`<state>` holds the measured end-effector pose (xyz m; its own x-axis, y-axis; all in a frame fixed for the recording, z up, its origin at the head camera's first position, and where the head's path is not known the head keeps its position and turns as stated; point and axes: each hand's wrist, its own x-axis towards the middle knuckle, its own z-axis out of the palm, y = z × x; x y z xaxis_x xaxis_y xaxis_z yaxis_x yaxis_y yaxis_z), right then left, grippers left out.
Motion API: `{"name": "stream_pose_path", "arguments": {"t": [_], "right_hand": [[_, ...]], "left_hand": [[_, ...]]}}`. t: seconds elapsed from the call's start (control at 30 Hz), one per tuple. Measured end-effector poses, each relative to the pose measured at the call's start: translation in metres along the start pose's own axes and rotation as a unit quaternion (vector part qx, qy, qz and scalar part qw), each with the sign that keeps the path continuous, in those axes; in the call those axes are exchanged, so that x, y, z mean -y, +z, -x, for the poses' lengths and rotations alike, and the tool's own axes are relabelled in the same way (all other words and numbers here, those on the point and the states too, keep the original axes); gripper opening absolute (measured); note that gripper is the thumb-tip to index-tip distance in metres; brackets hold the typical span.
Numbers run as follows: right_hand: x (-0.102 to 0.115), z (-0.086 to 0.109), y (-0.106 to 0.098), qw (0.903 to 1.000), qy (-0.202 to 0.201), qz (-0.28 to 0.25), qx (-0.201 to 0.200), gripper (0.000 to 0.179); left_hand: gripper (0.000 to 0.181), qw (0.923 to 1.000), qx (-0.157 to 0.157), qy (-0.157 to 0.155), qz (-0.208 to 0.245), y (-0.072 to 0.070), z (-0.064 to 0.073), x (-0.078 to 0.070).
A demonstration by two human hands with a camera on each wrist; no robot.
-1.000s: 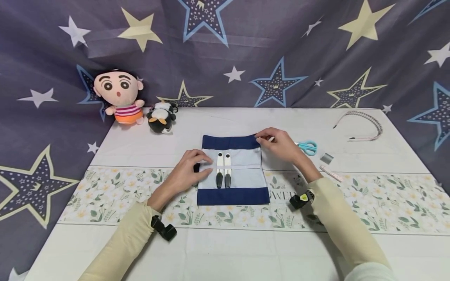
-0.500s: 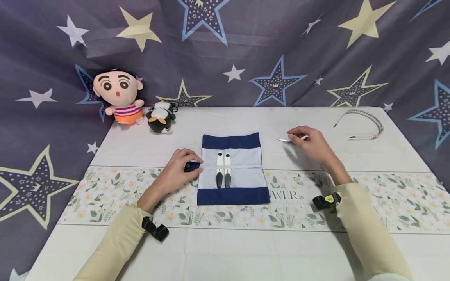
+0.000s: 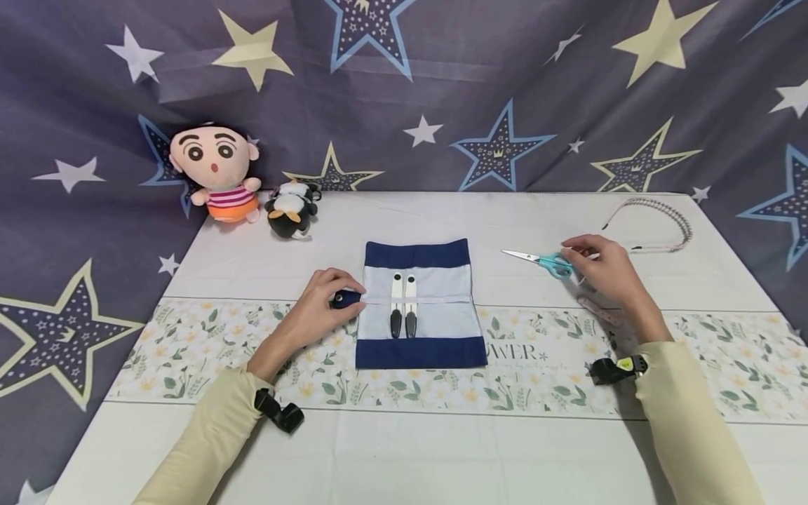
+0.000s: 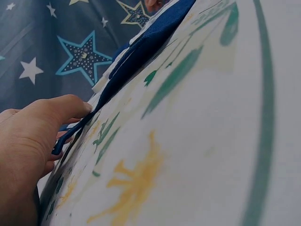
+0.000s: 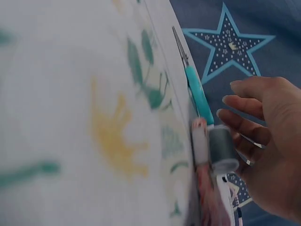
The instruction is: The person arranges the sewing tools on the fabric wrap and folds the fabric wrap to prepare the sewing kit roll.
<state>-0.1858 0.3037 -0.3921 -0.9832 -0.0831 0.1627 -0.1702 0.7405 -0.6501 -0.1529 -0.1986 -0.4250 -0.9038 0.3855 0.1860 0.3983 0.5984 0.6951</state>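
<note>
A navy and pale-blue fabric roll-up pouch [image 3: 421, 353] lies unfolded, and two slim white tools [image 3: 397, 287] with black ends sit side by side under its white middle strap. My left hand [image 3: 322, 305] pinches the navy snap tab [image 3: 345, 299] at the pouch's left edge. My right hand [image 3: 602, 270] hovers with loosely bent fingers at the handles of turquoise scissors [image 3: 555, 266], whose blades point left. In the right wrist view nothing shows between its fingers; the grey thread spool [image 5: 223, 148] appears right beside them. A slim pink-and-white item [image 3: 596, 308] lies below that hand.
A beaded headband [image 3: 678, 223] rests at the back right. Against the star-patterned curtain [image 3: 429, 91], a plush doll [image 3: 217, 168] and a penguin plush [image 3: 290, 210] sit at the back left. A floral band crosses the white tablecloth [image 3: 404, 456].
My right hand has left the pouch's upper right corner and moved right, over the scissors' handles, uncovering the blades. My left hand has shifted left and now pinches the snap tab.
</note>
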Motion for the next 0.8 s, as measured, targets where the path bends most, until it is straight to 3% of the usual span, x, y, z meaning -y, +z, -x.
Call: {"name": "stream_pose_path", "arguments": {"t": [0.43,0.8], "right_hand": [[-0.011,0.009,-0.004,0.9989,0.02,0.025,0.033,0.042],[-0.016,0.008,0.006,0.9994,0.022,0.019,0.019,0.036]], "left_hand": [[0.017,0.9999,0.002,-0.007,0.008,0.0,-0.001,0.001],[0.018,0.9999,0.002,-0.012,0.008,0.0,0.0,0.0]]}}
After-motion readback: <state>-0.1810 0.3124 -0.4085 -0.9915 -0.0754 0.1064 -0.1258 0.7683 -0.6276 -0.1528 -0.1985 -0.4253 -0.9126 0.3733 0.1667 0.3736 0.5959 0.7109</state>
